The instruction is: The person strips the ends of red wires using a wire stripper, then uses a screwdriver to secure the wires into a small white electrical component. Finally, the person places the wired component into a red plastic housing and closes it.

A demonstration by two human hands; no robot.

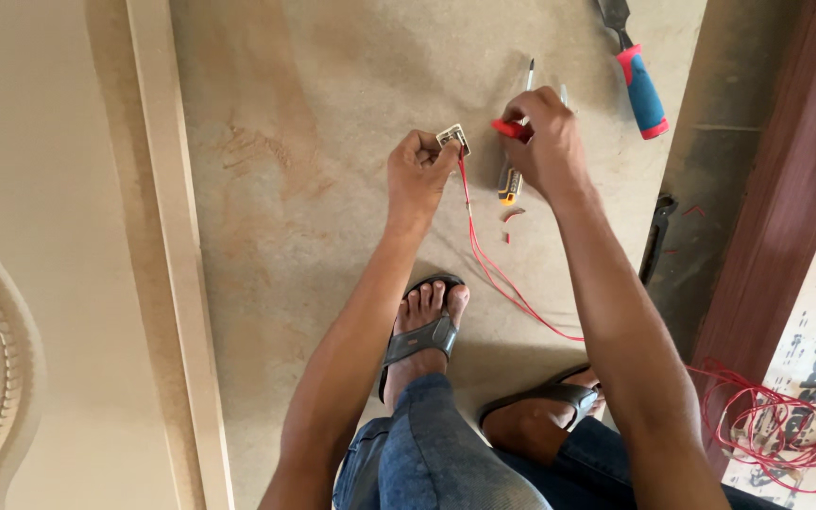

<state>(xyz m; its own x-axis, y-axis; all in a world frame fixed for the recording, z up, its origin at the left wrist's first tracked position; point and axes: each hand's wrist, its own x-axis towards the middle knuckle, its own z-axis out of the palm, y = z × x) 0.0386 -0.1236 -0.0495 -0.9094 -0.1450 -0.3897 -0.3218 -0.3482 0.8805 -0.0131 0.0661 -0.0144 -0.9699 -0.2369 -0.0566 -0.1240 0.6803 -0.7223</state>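
Nearest to us, our feet in grey sandals [419, 340] rest on the bare concrete floor [314, 170], and a loose coil of red wire [786, 425] lies near right beside a printed sheet. One red strand [484, 260] runs from there, between our forearms, up to the work. Our left hand [417, 175] is closed, fingertips pinching a small pale switch component [453, 138] to which the strand attaches. Our right hand [548, 142], just right of it and apart from the left, is clamped on a red-handled tool [510, 128]. A yellow-and-black tool [509, 185] lies beneath that hand. Farther right lies a blue-and-red handled tool [642, 93].
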